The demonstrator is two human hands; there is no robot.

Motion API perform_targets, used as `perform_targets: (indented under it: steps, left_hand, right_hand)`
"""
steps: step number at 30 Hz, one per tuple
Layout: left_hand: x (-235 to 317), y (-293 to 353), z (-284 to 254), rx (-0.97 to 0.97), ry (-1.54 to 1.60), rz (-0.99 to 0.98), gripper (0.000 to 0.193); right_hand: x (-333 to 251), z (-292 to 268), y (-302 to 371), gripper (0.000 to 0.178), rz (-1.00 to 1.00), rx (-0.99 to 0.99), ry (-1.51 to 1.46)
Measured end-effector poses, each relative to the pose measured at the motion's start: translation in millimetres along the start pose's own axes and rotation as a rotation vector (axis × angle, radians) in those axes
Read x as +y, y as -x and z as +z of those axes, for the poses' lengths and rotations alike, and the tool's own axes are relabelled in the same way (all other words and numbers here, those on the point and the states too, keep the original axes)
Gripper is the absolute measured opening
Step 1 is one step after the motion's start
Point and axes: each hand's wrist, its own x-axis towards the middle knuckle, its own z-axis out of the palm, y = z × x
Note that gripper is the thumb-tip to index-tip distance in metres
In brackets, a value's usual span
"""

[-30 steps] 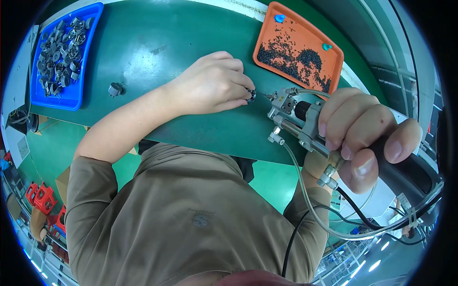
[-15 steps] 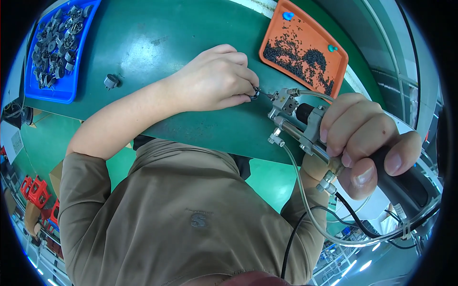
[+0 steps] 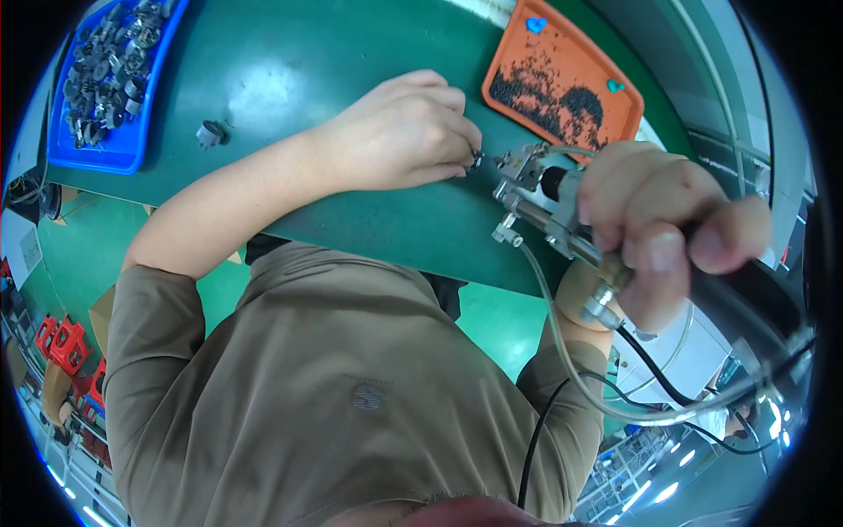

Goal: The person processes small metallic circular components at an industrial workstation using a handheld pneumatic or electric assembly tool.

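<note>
My left hand (image 3: 408,132) is closed in a pinch at the middle of the green table (image 3: 378,230), holding a small dark part (image 3: 477,162) mostly hidden by the fingers. Wrapped round a black handle, my right hand (image 3: 663,233) grips an air-powered screwdriver (image 3: 536,211) with a metal body and hoses. Its tip points left at the dark part, close to my left fingertips; whether they touch I cannot tell. To the left of my left hand, a single round grey part (image 3: 211,134) lies on the table.
A blue tray (image 3: 97,158) at the left holds many grey round parts (image 3: 110,75). At the far right sits an orange tray (image 3: 619,123) of tiny black pieces, perhaps screws, and two blue-green knobs. A clear hose (image 3: 562,351) and a black cable loop beneath the tool.
The whole view has shifted slightly. My right hand has moved a little farther from my body and is blurred, tilting the screwdriver slightly. My left hand keeps its pinch.
</note>
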Motion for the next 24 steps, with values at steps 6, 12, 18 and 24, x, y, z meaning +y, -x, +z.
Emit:
perform_targets:
  steps: [6,12,18,24]
  left_hand:
    - [-5.4,0.3,0.4,0.005,-0.009,0.019,0.014]
    - [-3.4,0.5,0.4,0.030,-0.021,0.038,0.014]
    - [-5.9,4.3,0.5,0.050,-0.016,0.010,0.014]
    - [-8.0,-0.5,6.8,0.058,-0.017,0.035,0.013]
  right_hand:
    - [-5.3,2.0,5.2,0.026,-0.052,0.121,-0.039]
    - [-34.5,-28.0,20.5,0.028,-0.146,0.069,-0.034]
    - [-30.8,-22.3,6.4,0.026,-0.048,-0.016,0.000]
    - [-18.5,-18.3,14.0,0.023,-0.056,0.027,-0.052]
